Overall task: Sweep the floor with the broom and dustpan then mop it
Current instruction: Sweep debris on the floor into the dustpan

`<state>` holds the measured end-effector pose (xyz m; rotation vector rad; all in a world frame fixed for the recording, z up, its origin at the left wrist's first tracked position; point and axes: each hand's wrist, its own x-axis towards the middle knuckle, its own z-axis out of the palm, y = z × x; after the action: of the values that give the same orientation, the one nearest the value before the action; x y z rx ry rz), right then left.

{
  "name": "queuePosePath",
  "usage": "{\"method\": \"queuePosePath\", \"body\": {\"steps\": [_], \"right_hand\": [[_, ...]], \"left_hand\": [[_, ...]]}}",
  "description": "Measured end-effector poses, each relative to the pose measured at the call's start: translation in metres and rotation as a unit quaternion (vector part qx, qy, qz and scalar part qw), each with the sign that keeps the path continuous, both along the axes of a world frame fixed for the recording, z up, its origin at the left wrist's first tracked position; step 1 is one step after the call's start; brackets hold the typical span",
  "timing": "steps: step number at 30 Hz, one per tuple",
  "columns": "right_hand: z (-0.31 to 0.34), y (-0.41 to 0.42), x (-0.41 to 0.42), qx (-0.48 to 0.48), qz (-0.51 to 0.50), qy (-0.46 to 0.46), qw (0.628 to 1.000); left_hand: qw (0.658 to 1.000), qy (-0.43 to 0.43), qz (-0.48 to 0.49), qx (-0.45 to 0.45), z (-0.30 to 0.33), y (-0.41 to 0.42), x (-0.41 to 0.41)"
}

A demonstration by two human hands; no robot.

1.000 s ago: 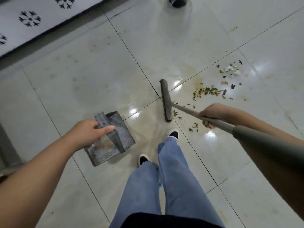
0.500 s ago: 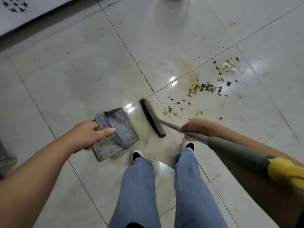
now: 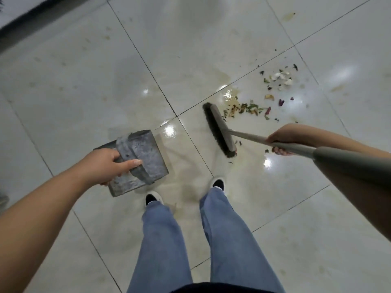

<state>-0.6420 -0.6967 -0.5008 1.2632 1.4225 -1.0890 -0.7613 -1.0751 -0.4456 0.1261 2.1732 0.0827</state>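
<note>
Glossy pale floor tiles [image 3: 211, 43] with dark grout lines carry yellowish smears and a scatter of scraps [image 3: 251, 108]. Just beside the scraps, on their near side, the broom [image 3: 220, 131] has its bristle head on the floor, and a few specks lie by it. Its grey handle is gripped by the right hand [image 3: 281, 142], fingers curled round. Well apart from the broom, the left hand [image 3: 110, 166] holds the grey metal dustpan [image 3: 140, 161] by its handle, tilted.
</note>
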Motion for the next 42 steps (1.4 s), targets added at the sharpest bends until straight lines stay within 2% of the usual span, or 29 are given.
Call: {"method": "queuePosePath", "body": {"steps": [7, 10, 14, 16, 21, 25, 30, 35, 39, 42], "right_hand": [[0.021, 0.074, 0.039, 0.055, 0.031, 0.047, 0.997], [0.027, 0.077, 0.060, 0.024, 0.034, 0.049, 0.998], [0.022, 0.055, 0.068, -0.049, 0.063, 0.041, 0.996], [0.013, 0.042, 0.065, -0.056, 0.082, 0.037, 0.994], [0.003, 0.067, 0.048, -0.019, 0.061, 0.023, 0.998], [0.016, 0.099, 0.045, 0.019, 0.032, 0.048, 0.998], [0.037, 0.111, 0.079, 0.049, -0.050, 0.087, 0.994], [0.065, 0.097, 0.112, 0.049, -0.169, 0.072, 0.982], [0.085, 0.060, 0.141, 0.048, -0.286, 0.039, 0.956], [0.100, 0.032, 0.154, 0.058, -0.380, 0.002, 0.923]], "left_hand": [[1.000, 0.004, -0.017, -0.004, -0.002, 0.056, 0.015], [1.000, 0.017, -0.009, -0.001, 0.004, 0.074, 0.013], [0.999, 0.012, -0.044, -0.004, 0.011, 0.099, 0.008], [0.999, 0.007, -0.051, -0.002, 0.015, 0.110, 0.007], [0.999, 0.005, -0.040, 0.007, 0.022, 0.133, -0.006], [0.998, -0.002, -0.063, 0.017, 0.020, 0.155, -0.011], [0.996, 0.010, -0.090, 0.024, 0.022, 0.180, -0.021], [0.991, 0.011, -0.134, 0.029, 0.024, 0.202, -0.034], [0.988, -0.003, -0.146, 0.048, 0.030, 0.215, -0.052], [0.984, -0.023, -0.148, 0.095, 0.035, 0.220, -0.066]]}}
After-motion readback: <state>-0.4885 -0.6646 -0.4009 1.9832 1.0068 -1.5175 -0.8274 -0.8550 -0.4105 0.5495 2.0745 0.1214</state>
